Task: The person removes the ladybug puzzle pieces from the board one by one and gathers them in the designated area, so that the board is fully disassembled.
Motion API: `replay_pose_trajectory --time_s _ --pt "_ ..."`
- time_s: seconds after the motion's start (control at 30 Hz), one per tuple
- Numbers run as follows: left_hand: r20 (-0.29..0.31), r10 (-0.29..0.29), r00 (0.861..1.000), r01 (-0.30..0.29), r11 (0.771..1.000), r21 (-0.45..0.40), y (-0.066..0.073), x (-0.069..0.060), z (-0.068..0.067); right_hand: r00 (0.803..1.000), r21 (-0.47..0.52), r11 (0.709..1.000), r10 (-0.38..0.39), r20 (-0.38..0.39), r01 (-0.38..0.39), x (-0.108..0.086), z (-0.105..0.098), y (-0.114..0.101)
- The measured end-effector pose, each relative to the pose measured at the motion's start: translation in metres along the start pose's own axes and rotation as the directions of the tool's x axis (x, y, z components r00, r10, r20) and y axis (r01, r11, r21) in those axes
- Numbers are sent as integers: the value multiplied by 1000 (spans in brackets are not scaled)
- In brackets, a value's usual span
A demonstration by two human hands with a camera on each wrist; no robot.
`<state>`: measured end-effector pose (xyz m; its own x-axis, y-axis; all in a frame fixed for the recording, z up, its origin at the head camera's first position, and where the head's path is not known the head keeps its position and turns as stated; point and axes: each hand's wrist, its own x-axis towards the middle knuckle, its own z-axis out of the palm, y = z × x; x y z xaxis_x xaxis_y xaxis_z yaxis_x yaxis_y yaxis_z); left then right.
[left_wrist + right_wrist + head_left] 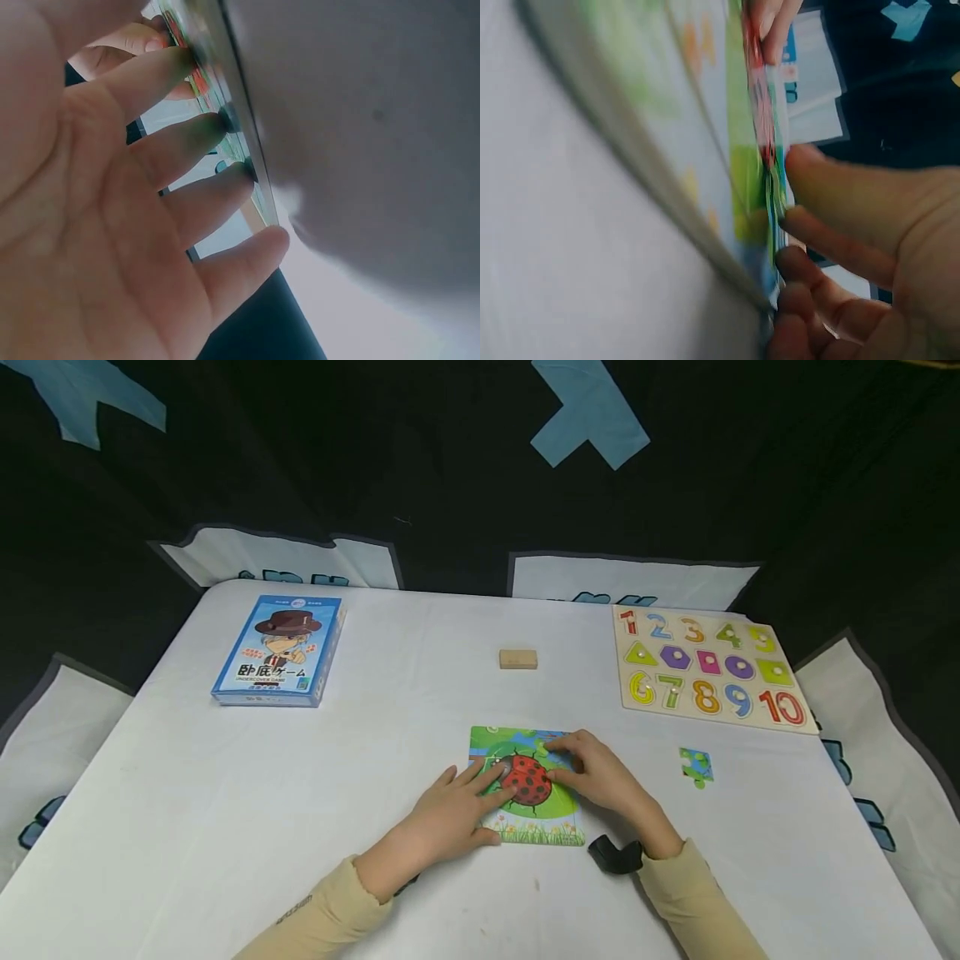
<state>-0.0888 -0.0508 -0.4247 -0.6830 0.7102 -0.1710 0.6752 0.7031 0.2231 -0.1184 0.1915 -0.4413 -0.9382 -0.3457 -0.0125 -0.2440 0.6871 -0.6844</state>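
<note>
1. From here, the ladybird puzzle [529, 783] lies on the bench [225, 802], looking nearly complete
2. The left hand [453, 814] rests on it, fingers straight and spread
3. The right hand [603, 777] touches its upper right; I can't tell whether it grips anything
4. Rightward, one loose piece [698, 766] seems left to fit

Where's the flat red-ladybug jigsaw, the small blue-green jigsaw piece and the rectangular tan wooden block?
Ladybug jigsaw [530, 785], head view: the ladybug's red back.
Blue-green jigsaw piece [697, 766], head view: its printed centre.
Tan wooden block [518, 659], head view: its visible middle.
</note>
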Motion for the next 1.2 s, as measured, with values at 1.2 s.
replay_pose_trajectory --time_s 1.2 --pt "1 6 1000 -6 998 -59 -2 2 2 989 426 901 129 -70 -87 0 -23 15"
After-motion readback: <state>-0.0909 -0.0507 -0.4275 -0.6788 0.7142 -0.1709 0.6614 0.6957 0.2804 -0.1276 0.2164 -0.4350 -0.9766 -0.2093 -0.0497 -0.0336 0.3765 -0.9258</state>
